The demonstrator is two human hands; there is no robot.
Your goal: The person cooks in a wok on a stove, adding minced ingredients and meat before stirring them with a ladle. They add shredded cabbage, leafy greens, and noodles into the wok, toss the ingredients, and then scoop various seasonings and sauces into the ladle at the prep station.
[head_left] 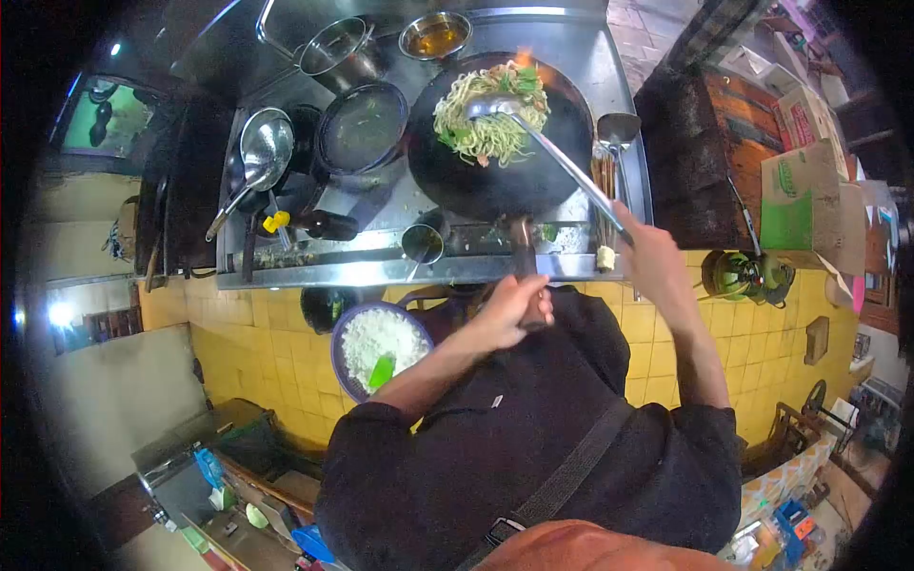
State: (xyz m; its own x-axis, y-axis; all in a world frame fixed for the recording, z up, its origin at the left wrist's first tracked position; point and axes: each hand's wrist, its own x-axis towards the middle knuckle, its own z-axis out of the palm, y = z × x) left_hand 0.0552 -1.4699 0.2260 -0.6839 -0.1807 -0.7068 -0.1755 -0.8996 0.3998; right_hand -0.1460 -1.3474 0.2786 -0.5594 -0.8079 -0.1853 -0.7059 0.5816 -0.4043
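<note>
At the far left of the silver steel tabletop [362,274], I record a large silver round-bowled ladle [267,147], lying unused. Next comes a black round pan [362,131], with no portion of noodles visible in it. Below the tabletop's front edge, near the left forearm, I note a purple round bowl [337,356] of white grains [376,335] with a bright green scoop [382,371]; to my eye these have not been added to the cooking. Centrally, the left hand [522,303] is clenched around the brown cylindrical handle [522,238] of a wide black metal wok [447,186]. The pale yellow-green noodles [466,143] sit in the wok's far half, mixed with green leaves [524,82]; orange flame [525,59] shows at the far rim. A silver long-handled ladle [495,105] rests its bowl on them, its shaft grasped by the right hand [649,257]. I judge combining well advanced and heating unfinished; serving appears outstanding. At right, a dark-bladed metal spatula [619,128] lies idle on the tabletop.
</note>
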